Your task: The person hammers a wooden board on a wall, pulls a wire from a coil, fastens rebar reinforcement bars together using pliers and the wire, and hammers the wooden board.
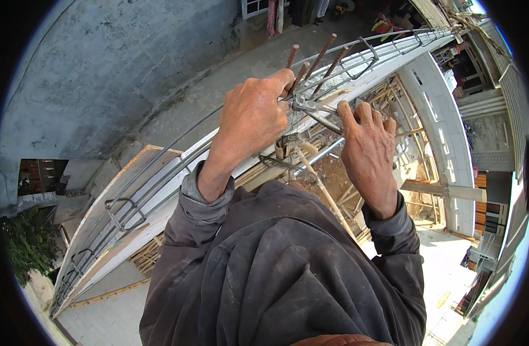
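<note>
My left hand (254, 111) is closed beside a cluster of upright rusty steel bars (321, 53), its fingers curled against the nearest one. Whatever it pinches is hidden behind the fingers. In my right hand (369, 151) are the handles of metal pincers (317, 109), slightly spread. The pincer head points left and meets the bars just beside my left fingers. Thin tie wire seems to hang below the head, too fine to make out well. Long horizontal steel bars (186, 158) with bent stirrups (126, 213) run along the top of the wall past both hands.
Plywood formwork (103, 213) flanks the bars at the left. Below me are wooden poles (328, 199) and bare earth. A grey block wall (443, 127) curves along the right, with a timber beam (443, 190) against it. A tall plastered wall (120, 69) stands beyond a narrow alley.
</note>
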A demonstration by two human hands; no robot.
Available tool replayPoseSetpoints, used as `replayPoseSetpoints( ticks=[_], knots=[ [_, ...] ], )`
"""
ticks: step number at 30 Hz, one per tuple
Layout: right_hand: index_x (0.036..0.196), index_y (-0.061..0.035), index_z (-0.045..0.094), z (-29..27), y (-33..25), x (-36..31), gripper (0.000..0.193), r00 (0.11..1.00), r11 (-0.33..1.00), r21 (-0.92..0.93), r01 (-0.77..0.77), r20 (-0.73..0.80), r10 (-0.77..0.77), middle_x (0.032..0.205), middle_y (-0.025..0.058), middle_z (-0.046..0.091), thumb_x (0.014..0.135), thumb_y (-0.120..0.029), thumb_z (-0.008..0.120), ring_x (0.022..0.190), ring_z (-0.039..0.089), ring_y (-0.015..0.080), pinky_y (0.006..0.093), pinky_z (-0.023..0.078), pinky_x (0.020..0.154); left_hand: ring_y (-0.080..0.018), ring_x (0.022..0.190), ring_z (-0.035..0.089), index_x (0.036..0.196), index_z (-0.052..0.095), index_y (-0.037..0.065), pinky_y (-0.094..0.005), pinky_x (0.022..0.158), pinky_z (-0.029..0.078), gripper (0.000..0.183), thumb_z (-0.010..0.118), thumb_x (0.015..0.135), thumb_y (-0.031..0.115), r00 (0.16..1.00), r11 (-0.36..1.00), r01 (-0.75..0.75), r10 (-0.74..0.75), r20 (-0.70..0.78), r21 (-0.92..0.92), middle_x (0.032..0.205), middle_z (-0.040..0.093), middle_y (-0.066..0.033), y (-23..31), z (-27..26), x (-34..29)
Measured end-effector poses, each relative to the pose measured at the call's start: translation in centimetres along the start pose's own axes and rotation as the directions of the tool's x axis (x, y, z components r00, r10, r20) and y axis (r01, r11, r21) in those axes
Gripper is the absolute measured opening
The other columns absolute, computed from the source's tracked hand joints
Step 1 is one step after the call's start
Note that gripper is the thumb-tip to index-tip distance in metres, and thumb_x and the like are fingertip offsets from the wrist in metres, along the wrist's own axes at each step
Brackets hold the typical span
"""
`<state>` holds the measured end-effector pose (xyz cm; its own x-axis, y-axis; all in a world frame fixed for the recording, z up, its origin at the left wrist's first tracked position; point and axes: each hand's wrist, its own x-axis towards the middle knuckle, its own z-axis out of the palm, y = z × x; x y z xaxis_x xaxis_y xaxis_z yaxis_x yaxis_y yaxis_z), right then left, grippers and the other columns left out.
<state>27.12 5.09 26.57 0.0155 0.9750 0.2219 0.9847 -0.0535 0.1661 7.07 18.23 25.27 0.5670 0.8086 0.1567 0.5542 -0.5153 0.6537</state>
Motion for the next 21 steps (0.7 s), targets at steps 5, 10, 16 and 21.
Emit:
replayPoseSetpoints(
  ticks=[5,10,16,21],
  knots=[
    [0.143,-0.0088,0.057,1.5,0.9,-1.0,0.049,0.992,0.979,0.165,0.122,-0.058,-0.114,0.098,0.0126,0.068,0.095,-0.003,0.065,0.091,0.071,0.0316,0.0495,0.051,0.092,-0.0448,0.107,0.076,0.117,0.07,0.002,-0.0511,0.091,0.056,0.029,0.068,0.088,0.003,1.0,1.0,-0.002,0.002,-0.002,-0.03,0.113,0.08,-0.0215,-0.1,0.0,0.1],
    [0.141,-0.0024,0.054,2.8,1.8,-0.9,0.049,0.932,0.535,0.831,-0.151,0.3,-0.204,0.079,0.0068,0.064,0.099,-0.015,0.074,0.062,0.067,0.0218,0.0396,0.056,0.063,-0.0442,0.109,0.076,0.116,0.07,0.002,-0.0509,0.092,0.056,0.029,0.067,0.087,0.001,1.0,0.998,-0.028,0.028,-0.005,-0.063,0.113,0.08,-0.022,-0.2,-0.1,-0.1],
    [0.134,0.0009,0.054,5.0,1.6,-1.4,0.069,0.719,-0.357,0.655,-0.666,0.438,-0.539,0.077,0.0071,0.06,0.083,-0.027,0.091,0.058,0.062,0.0161,0.0309,0.051,0.049,-0.0435,0.109,0.076,0.116,0.071,0.001,-0.0496,0.093,0.057,0.029,0.067,0.087,0.0,0.999,0.998,-0.028,0.03,0.032,-0.052,0.113,0.08,-0.0226,-0.6,0.1,0.5],
    [0.135,0.0004,0.058,2.0,-0.2,-3.5,0.049,0.963,0.5,0.841,-0.207,0.267,-0.049,0.104,0.0164,0.068,0.094,-0.023,0.074,0.102,0.072,0.0284,0.0484,0.055,0.087,-0.0419,0.109,0.077,0.116,0.071,0.001,-0.0489,0.093,0.057,0.029,0.069,0.087,-0.001,0.998,0.998,0.021,-0.018,0.052,-0.064,0.114,0.08,-0.0225,-0.3,-0.2,0.3]
  ],
)
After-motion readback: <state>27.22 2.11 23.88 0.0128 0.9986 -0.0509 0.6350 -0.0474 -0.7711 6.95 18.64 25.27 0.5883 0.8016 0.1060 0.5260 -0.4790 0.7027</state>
